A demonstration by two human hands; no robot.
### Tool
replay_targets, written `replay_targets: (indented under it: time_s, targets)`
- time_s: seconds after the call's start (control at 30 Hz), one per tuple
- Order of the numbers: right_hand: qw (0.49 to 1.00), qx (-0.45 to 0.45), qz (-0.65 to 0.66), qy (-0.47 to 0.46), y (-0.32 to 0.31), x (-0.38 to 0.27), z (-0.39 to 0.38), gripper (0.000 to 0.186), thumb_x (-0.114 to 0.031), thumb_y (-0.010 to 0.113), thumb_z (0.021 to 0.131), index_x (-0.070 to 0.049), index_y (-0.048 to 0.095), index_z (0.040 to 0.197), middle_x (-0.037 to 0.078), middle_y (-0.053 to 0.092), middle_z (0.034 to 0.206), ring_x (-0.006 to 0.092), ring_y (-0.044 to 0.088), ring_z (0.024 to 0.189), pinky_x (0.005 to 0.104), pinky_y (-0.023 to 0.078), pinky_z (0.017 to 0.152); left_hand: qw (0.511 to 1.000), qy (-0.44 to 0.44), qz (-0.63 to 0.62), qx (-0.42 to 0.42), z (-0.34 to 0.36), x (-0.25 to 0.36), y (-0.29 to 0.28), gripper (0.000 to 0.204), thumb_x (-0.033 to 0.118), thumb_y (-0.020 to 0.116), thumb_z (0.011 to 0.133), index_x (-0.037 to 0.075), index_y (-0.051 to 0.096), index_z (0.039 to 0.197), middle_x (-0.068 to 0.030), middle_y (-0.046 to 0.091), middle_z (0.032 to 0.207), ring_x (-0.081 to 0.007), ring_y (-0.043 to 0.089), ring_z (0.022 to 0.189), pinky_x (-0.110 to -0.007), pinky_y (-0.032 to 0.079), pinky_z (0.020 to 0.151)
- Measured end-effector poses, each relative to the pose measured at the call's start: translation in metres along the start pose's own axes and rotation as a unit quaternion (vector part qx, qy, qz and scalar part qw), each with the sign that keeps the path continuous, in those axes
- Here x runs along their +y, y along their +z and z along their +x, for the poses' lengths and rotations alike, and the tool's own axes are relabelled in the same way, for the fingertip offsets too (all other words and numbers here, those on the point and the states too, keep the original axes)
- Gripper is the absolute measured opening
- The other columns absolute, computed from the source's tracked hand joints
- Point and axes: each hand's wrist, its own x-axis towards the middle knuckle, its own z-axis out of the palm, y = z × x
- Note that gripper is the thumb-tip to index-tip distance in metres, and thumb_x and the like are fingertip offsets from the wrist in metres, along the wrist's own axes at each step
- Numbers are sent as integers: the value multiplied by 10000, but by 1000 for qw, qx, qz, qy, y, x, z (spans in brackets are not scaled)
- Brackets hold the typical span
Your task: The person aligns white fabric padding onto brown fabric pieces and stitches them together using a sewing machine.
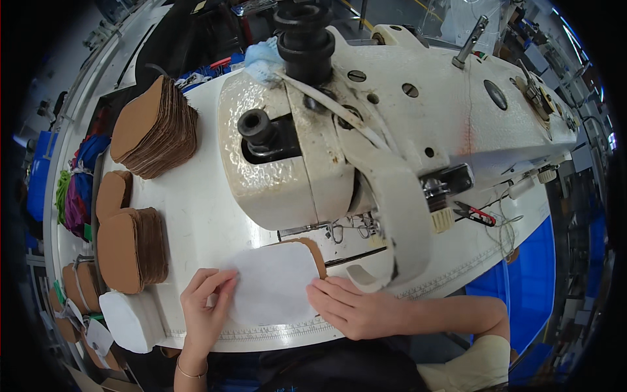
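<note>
A white rounded fabric-like piece (274,284) lies over a brown piece (316,251) of similar shape, whose edge shows along the far and right sides. At the left edge of the white piece, my left hand (204,302) pinches it between thumb and fingers. My right hand (353,310) is closed on the right edge of both layers, fingers on top and thumb hidden. Just beyond the pieces stands a white industrial sewing machine (274,189), its metal presser parts (353,228) close to their far edge.
Brown cut pieces stand in a tall stack (153,130) and a shorter stack (132,251) on the left. Nearer me is a stack of white pieces (132,321). Red-handled thread snips (475,213) lie right of the machine, beside loose thread (506,228). A blue bin (532,281) sits below the right edge.
</note>
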Motion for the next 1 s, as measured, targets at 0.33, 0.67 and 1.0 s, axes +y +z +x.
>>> replay_targets:
  time_s: [0.33, 0.67, 1.0]
  targets:
    - [998, 24, -43, -49, -12, -7, -8, 271, -124, 593, 760, 61, 672, 941, 137, 644, 1059, 267, 609, 1051, 348, 469, 898, 997, -11, -6, 71, -15, 5, -2, 189, -85, 675, 805, -17, 712, 978, -87, 626, 888, -138, 600, 733, -231, 486, 677]
    - [997, -1, -66, -43, -4, -7, -13, 314, -147, 576, 748, 71, 669, 954, 158, 642, 1062, 299, 601, 1060, 371, 475, 903, 998, -44, 2, 42, -10, 3, 2, 198, -62, 722, 774, -17, 724, 968, -83, 631, 899, -139, 603, 751, -231, 487, 682]
    - [998, -16, -46, -39, -5, -6, -14, 320, -136, 579, 745, 79, 667, 965, 164, 645, 1067, 297, 603, 1066, 370, 483, 915, 998, -45, -1, 45, -11, 1, 3, 215, -52, 738, 767, -4, 733, 977, -79, 631, 910, -137, 602, 756, -232, 487, 677]
